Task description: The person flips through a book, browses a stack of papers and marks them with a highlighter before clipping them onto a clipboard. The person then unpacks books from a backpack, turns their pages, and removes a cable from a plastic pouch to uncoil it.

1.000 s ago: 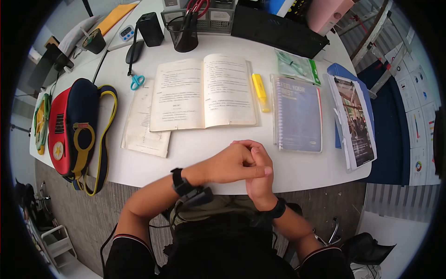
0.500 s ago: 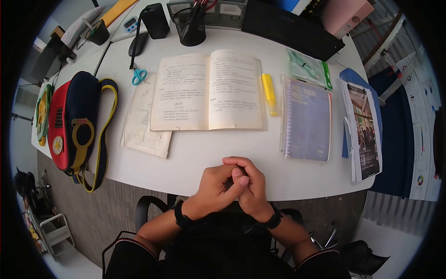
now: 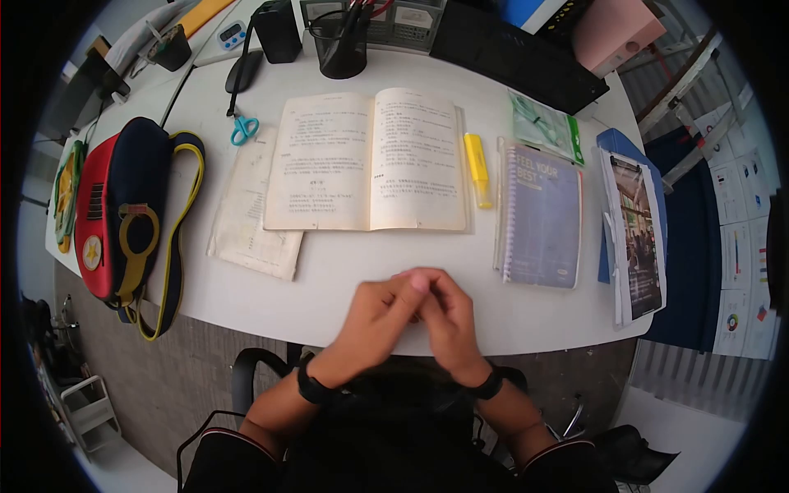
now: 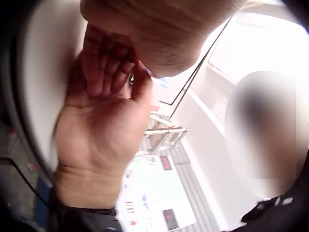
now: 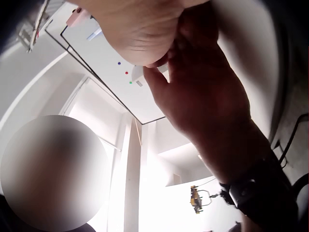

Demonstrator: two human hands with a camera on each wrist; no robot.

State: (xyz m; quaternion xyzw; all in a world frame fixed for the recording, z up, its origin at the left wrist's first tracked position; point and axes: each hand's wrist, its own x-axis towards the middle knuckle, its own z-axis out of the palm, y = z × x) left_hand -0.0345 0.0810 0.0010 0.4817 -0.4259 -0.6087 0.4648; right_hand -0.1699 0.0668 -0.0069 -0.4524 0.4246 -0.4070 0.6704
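Both hands meet in front of the body, over the front edge of the white table (image 3: 329,308). In the head view the left hand (image 3: 371,322) lies against the right hand (image 3: 449,319), its thumb across the right fingers. The left wrist view shows the palm of the right hand (image 4: 99,128), fingers loosely bent beside the left. In the right wrist view the left hand (image 5: 207,92) is in shadow. No object shows between them. Beyond the hands, an open book (image 3: 320,164) lies nearest, partly over a worn booklet (image 3: 255,242).
A yellow highlighter (image 3: 477,168) and a spiral notebook (image 3: 542,218) lie right of the book, with a clipboard (image 3: 634,234) farther right. Left are blue scissors (image 3: 244,130) and a red and navy bag (image 3: 123,214). A mesh pen cup (image 3: 341,57) stands behind.
The left hand has drawn back from across the right wrist area to meet the right hand fingertips to fingertips. The grasp between them has loosened. Objects on the table stay put; the view has shifted slightly.
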